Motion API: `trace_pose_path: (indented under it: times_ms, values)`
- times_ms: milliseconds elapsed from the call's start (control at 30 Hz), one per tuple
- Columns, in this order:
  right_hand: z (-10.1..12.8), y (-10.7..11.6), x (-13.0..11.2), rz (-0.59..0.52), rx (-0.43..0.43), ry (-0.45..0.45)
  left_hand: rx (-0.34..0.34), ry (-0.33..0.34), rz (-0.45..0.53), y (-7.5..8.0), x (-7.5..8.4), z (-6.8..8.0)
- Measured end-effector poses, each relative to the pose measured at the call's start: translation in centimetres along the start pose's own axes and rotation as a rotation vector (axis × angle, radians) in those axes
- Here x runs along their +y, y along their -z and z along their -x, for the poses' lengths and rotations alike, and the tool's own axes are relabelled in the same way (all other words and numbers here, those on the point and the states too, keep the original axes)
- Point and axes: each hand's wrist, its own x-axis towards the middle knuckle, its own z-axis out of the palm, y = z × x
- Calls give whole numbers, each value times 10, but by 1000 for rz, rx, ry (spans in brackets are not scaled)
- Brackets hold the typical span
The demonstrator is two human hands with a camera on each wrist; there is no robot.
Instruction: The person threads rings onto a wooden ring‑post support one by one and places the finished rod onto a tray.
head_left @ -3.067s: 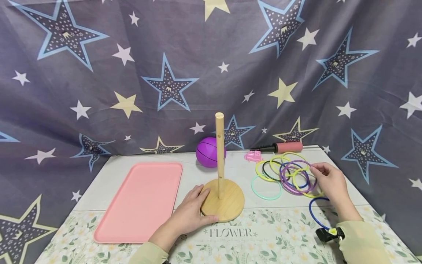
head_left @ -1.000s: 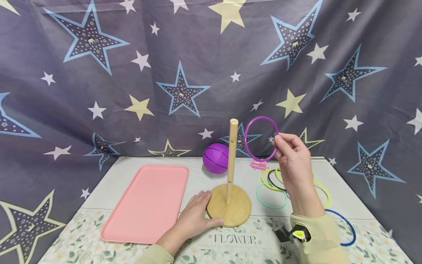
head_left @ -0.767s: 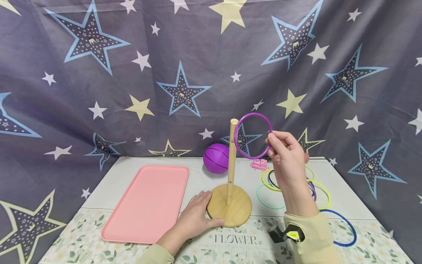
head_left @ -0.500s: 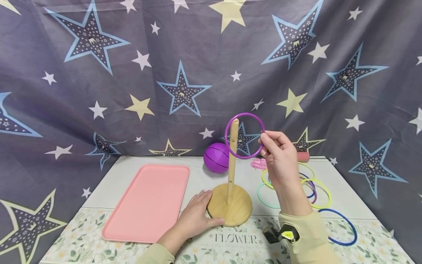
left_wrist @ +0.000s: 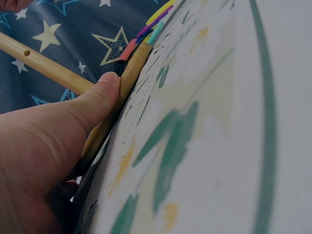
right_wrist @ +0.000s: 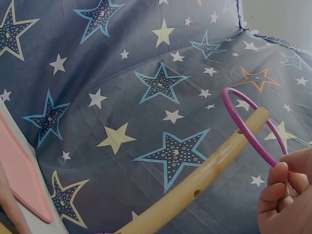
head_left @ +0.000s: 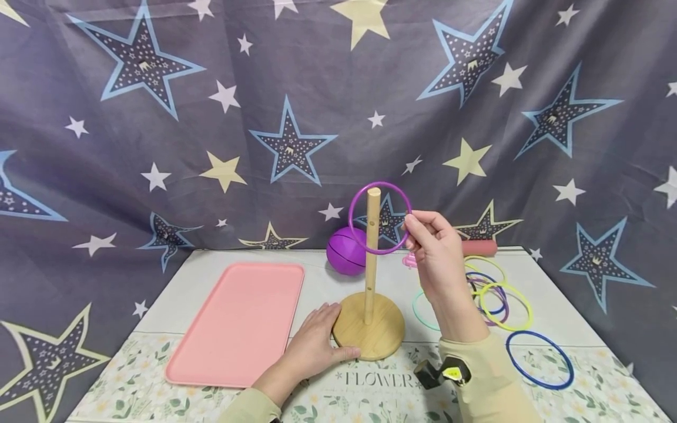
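My right hand (head_left: 439,258) pinches a thin purple ring (head_left: 351,207) between thumb and fingers. The ring is tilted up at the top of a wooden post (head_left: 370,270). Its lower edge crosses in front of the post, and its upper edge shows just above the tip. In the right wrist view, the post's tip (right_wrist: 261,116) appears within the ring; whether the ring is fully around it I cannot tell. My left hand (head_left: 309,346) holds the left rim of the round wooden base (head_left: 378,335), with the thumb (left_wrist: 105,90) against the front edge.
Several coloured rings (head_left: 523,299) lie overlapping at the right, with a blue ring (head_left: 568,376) nearer me. A pink tray (head_left: 233,329) lies at the left. Behind the post are a purple ball (head_left: 344,255), a small pink object (head_left: 409,260) and a red cylinder (head_left: 481,248).
My right hand has taken a purple ring from the pile, lifted it and carried it left to the post's top. The left hand stays on the base.
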Motion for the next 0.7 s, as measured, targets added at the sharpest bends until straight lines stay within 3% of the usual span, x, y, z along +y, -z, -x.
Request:
trace_pose_path:
  times_ms: [700]
  values:
    - [3, -3, 10, 70, 22, -21, 12, -21, -9, -2, -2, -1]
